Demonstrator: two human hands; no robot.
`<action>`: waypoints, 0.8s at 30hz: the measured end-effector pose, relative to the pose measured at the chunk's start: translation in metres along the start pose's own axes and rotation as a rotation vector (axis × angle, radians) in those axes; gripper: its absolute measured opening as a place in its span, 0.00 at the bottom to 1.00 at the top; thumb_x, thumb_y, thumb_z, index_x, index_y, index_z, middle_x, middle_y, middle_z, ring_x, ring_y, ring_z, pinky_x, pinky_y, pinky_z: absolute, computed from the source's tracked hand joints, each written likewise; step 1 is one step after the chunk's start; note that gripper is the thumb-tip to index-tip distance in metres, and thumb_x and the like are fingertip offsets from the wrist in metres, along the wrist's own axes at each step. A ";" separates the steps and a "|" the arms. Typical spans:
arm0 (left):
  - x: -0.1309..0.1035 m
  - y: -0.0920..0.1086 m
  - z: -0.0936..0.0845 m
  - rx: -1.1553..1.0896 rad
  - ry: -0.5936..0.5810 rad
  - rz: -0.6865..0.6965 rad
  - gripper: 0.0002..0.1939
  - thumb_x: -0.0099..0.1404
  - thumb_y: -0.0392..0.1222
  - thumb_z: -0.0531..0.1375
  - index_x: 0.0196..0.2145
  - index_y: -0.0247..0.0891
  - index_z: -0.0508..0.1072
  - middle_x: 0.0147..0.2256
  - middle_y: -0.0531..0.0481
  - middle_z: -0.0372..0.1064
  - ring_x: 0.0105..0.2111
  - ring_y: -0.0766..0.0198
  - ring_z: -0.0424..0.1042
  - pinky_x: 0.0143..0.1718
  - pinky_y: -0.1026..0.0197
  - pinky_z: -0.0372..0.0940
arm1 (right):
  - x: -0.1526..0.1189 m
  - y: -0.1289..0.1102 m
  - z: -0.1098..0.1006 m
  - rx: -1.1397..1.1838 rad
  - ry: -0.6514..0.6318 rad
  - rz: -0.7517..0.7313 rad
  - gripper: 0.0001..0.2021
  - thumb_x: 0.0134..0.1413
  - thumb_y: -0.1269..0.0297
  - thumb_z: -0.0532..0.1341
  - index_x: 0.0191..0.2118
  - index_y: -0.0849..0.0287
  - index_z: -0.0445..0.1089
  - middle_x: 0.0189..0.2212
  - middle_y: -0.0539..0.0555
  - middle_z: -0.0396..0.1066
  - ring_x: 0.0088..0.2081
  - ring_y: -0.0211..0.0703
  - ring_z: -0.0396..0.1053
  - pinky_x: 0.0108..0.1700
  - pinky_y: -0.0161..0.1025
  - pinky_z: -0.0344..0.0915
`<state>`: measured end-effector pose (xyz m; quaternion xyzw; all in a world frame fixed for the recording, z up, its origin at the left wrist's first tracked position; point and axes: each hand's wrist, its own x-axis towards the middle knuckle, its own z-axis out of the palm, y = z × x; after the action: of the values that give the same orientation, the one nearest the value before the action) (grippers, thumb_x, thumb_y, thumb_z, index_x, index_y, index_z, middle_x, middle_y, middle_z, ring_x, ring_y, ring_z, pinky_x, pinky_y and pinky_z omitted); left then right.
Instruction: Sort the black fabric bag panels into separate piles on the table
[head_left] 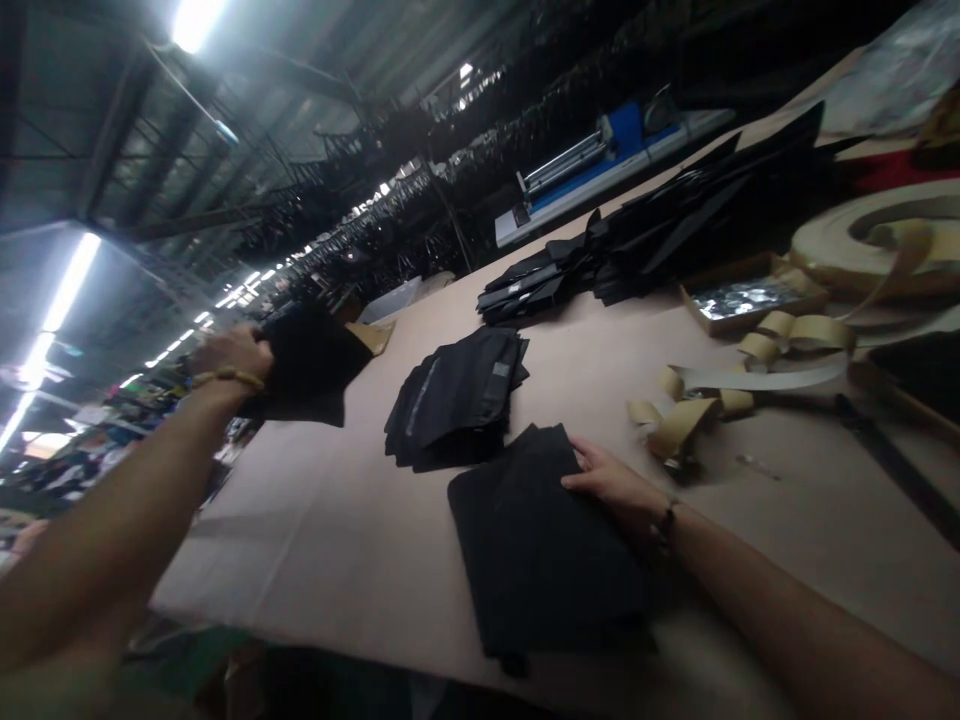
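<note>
My left hand [236, 355], at the left, is closed on a black fabric piece [311, 365] lifted over the far left edge of the table. My right hand [604, 480] grips the right edge of a stack of black panels [540, 550] near the front edge, thumb on top and the other fingers partly hidden. Just beyond that stack lies a fanned pile of black pieces [457, 400] on the pale table [322, 530].
More black pieces [525, 285] lie farther back. On the right are curled tan tape strips [682, 425], a cardboard box of shiny bits [742, 300], a large tape roll [870, 240] and a dark strap [900, 470]. A blue-and-silver device [615, 150] stands behind.
</note>
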<state>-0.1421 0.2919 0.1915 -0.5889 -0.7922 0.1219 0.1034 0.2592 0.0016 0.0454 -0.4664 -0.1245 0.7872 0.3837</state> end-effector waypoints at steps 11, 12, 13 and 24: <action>-0.227 0.089 0.025 -0.242 -0.371 0.630 0.17 0.64 0.41 0.58 0.49 0.41 0.79 0.42 0.42 0.77 0.45 0.49 0.76 0.50 0.51 0.70 | -0.003 0.030 0.020 -0.331 0.243 -0.152 0.39 0.35 0.75 0.60 0.61 0.60 0.64 0.46 0.56 0.74 0.40 0.44 0.73 0.43 0.40 0.72; -0.257 0.108 0.032 -0.292 -0.405 0.660 0.19 0.63 0.40 0.58 0.50 0.42 0.78 0.42 0.44 0.77 0.44 0.51 0.77 0.50 0.53 0.70 | 0.000 0.034 0.020 -0.347 0.256 -0.150 0.35 0.36 0.74 0.60 0.57 0.62 0.68 0.45 0.57 0.74 0.40 0.44 0.73 0.45 0.41 0.71; -0.283 0.126 0.038 -0.342 -0.435 0.680 0.21 0.62 0.38 0.58 0.52 0.42 0.77 0.43 0.44 0.77 0.44 0.52 0.77 0.50 0.54 0.70 | 0.002 0.038 0.020 -0.353 0.264 -0.148 0.31 0.38 0.72 0.60 0.55 0.63 0.70 0.45 0.57 0.75 0.39 0.44 0.73 0.47 0.42 0.71; -0.275 0.186 0.062 -0.720 -0.595 0.743 0.20 0.70 0.50 0.57 0.53 0.38 0.76 0.34 0.48 0.76 0.32 0.62 0.75 0.36 0.64 0.69 | 0.012 0.020 0.004 -0.313 0.227 -0.095 0.17 0.44 0.67 0.59 0.43 0.62 0.71 0.42 0.57 0.75 0.42 0.46 0.72 0.49 0.42 0.69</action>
<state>0.0861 0.0751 0.0682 -0.7652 -0.5198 0.0335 -0.3785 0.2426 -0.0023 0.0292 -0.5997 -0.2231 0.6817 0.3547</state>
